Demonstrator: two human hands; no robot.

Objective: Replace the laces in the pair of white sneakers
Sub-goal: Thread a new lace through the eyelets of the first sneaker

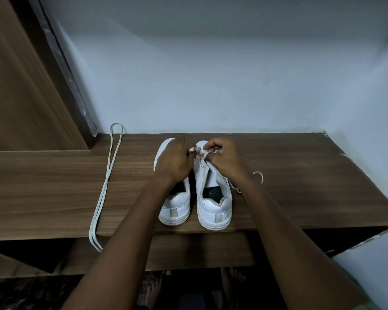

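Note:
Two white sneakers stand side by side on the wooden shelf [54,186], heels toward me: the left sneaker [176,209] and the right sneaker [213,206]. Above the right sneaker's toe end, my left hand [174,159] pinches a white lace end. My right hand [222,157] grips the white lace [205,155] threaded in that sneaker. A stretch of the same lace [259,175] trails on the shelf to the right. My left hand covers the left sneaker's front.
A long folded white lace [105,189] lies on the shelf at the left, its ends hanging over the front edge. A wooden door [20,86] stands at the left, pale walls behind and to the right. Bare feet [155,289] show below the shelf.

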